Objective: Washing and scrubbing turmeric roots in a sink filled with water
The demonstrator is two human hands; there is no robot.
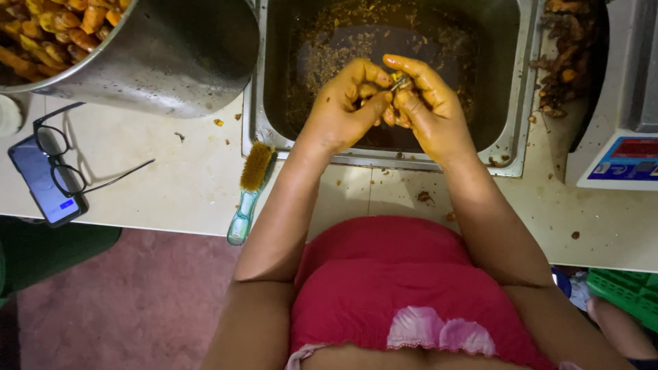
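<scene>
Over a rectangular steel sink (pixel 524 82) littered with brown peelings, set into a pale tiled counter (pixel 192 185). At upper left, a large steel pot (pixel 178 62) heaped with peeled orange-yellow roots. At far right, a white digital scale (pixel 617 157). Near centre, stained left hand (pixel 339 109) pinching a small orange root piece (pixel 373 92), stained right hand (pixel 428 103) closed around a small metal blade (pixel 401 82) against it. Beside the sink, a green-handled bristle brush (pixel 250 185); farther left, black-framed glasses (pixel 65 157) atop a smartphone (pixel 44 181). Likely risk: blade slipping off the wet root into left fingertips.
</scene>
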